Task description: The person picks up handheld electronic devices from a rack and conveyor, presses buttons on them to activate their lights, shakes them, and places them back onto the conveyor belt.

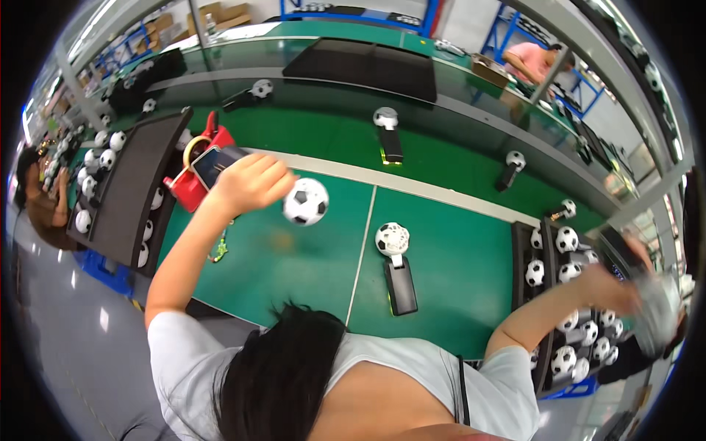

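Observation:
My left hand (254, 180) is closed around a dark handle. A black-and-white soccer-ball head (306, 201) stands out past its right side, like a handheld fan. At the far right my right hand (612, 289) is smeared by motion. It appears closed on a black handle with a small lit display (619, 253), likely another handheld fan. A grey-white blur (657, 312) beside it cannot be made out. Between my arms, a soccer-ball handheld fan (399, 272) lies on the green table (323, 272), its vented head pointing away from me.
A phone (208, 167) leans on a red holder (187, 189) at left. Dark racks with soccer-ball fans stand left (129, 187) and right (540, 294). Beyond a pale rail, more fans (390, 136) lie on a green belt (316, 136). Other people sit at far right (526, 62) and far left (45, 195).

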Demonstrator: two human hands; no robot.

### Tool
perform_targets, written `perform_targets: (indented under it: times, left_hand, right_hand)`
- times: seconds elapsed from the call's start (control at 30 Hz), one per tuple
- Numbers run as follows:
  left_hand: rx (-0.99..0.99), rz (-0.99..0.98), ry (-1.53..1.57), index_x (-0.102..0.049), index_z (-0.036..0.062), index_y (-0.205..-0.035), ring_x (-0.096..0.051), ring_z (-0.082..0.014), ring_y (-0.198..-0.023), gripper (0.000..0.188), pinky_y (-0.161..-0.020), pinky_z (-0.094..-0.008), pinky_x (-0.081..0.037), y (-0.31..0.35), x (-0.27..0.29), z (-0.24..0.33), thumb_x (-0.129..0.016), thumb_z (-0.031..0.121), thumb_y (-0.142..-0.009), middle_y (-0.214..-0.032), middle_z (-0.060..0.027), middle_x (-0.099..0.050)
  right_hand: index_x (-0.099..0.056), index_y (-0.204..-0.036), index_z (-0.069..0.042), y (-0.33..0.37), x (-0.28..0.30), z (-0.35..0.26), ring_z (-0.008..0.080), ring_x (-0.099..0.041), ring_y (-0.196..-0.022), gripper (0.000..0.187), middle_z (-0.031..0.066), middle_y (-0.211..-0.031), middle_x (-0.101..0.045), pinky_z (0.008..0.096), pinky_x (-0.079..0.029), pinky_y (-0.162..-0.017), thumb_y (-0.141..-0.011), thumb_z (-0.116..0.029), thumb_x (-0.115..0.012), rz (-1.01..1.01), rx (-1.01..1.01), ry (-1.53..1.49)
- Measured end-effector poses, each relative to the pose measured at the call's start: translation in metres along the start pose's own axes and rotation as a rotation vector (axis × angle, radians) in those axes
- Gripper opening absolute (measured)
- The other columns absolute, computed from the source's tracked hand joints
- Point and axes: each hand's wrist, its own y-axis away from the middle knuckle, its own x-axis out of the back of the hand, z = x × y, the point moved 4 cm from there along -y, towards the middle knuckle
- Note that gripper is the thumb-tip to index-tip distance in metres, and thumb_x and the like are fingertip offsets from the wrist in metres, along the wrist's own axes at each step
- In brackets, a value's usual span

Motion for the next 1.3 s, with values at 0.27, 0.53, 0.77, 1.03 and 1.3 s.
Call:
perform_targets:
  times: [0.27, 0.53, 0.77, 1.03, 1.3]
  left_hand:
    - [1.216, -0.216, 0.865, -0.068, -0.0010, -0.090, -0.067, -0.0313, -0.078, 0.047, -0.071, -0.0394, -0.053, -0.052, -0.240, -0.072, -0.071, 0.040, -0.066, -0.080, -0.0184, -0.068]
    - [0.789, -0.223, 0.119, -0.053, 0.0021, -0.111, -0.054, -0.0291, -0.100, 0.065, -0.081, -0.0449, -0.045, -0.130, -0.303, -0.002, -0.073, 0.047, -0.070, -0.107, -0.0131, -0.057]
    - [1.310, -0.313, 0.853, -0.029, 0.0088, -0.136, -0.042, -0.0395, -0.116, 0.093, -0.087, -0.0454, -0.049, -0.220, -0.311, 0.110, -0.081, 0.031, -0.062, -0.129, -0.0245, -0.034]
    - [1.474, 0.278, 2.076, -0.025, -0.0042, -0.136, -0.064, -0.0236, -0.082, 0.076, -0.071, -0.0342, -0.056, -0.158, -0.302, 0.103, -0.069, 0.009, -0.075, -0.104, -0.0194, -0.058]
    - [1.247, 0.234, 2.455, -0.051, -0.0023, -0.114, -0.063, -0.0205, -0.094, 0.041, -0.075, -0.0311, -0.057, -0.104, -0.242, 0.097, -0.069, 0.016, -0.082, -0.109, -0.0136, -0.060]
  right_hand:
    - [-0.059, -0.072, 0.001, 0.032, 0.002, -0.053, 0.0202, -0.057, -0.066, 0.064, 0.0135, -0.074, -0.059, 0.0505, -0.048, -0.080, -0.091, -0.058, -0.043, -0.172, 0.365, 0.967]
    - [-0.065, -0.090, 0.001, 0.044, 0.037, -0.135, 0.0293, -0.063, -0.073, 0.034, 0.0143, -0.076, -0.064, 0.0421, -0.053, -0.068, -0.089, -0.030, -0.052, -1.070, 0.177, 1.629]
    - [-0.062, -0.097, 0.000, 0.062, -0.008, -0.117, 0.0275, -0.064, -0.075, 0.038, 0.0139, -0.083, -0.066, 0.0412, -0.052, -0.071, -0.090, -0.036, -0.051, -0.619, 0.590, 1.216]
    - [-0.049, -0.077, -0.012, -0.008, 0.010, -0.115, 0.0036, -0.059, -0.046, 0.042, -0.0067, -0.055, -0.062, 0.0224, -0.040, -0.077, -0.060, -0.023, -0.086, 0.053, -0.488, -0.890]
    - [-0.060, -0.075, -0.004, 0.011, -0.002, -0.107, 0.0186, -0.065, -0.064, 0.018, 0.0090, -0.074, -0.067, 0.0294, -0.049, -0.075, -0.084, -0.020, -0.061, -0.115, 0.712, 1.196]
